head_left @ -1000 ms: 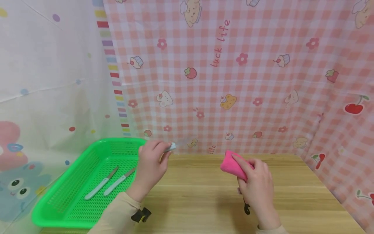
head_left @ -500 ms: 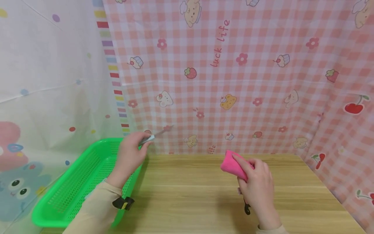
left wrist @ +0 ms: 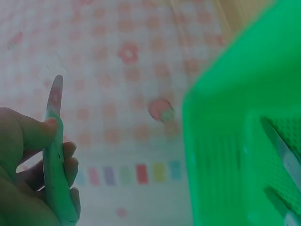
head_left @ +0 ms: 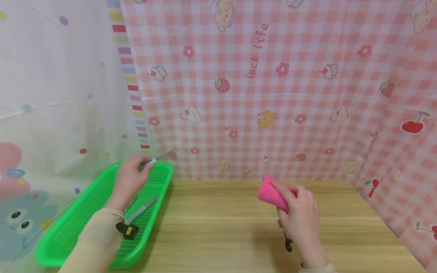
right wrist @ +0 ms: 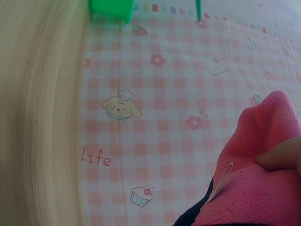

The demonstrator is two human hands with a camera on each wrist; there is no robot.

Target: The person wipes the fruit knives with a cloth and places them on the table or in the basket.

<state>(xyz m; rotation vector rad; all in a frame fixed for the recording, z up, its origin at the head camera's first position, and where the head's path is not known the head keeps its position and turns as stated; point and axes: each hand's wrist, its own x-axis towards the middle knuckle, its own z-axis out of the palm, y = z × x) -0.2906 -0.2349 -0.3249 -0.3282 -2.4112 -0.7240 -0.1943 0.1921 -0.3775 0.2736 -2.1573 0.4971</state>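
Observation:
My left hand (head_left: 131, 180) holds a small knife (left wrist: 55, 160) by its pale handle, with the blade pointing away from the palm. It hovers above the far part of a green plastic basket (head_left: 150, 242). Inside the basket lies another knife (head_left: 141, 210) with a pale handle; in the left wrist view two blades show there, the second (left wrist: 282, 205) below the first. My forearm covers part of the basket. Over the right half of the table, my right hand (head_left: 300, 212) grips a folded pink cloth (head_left: 273, 193), its fuzzy surface plain in the right wrist view.
A wood-grain table (head_left: 218, 235) spreads under both hands. A pink checked curtain (head_left: 232, 102) hangs behind it and along the right side, and a white printed curtain (head_left: 58, 106) stands at the left beside the basket.
My left hand has moved left with the knife, from over the table to over the basket. My right hand has stayed in place with the pink cloth.

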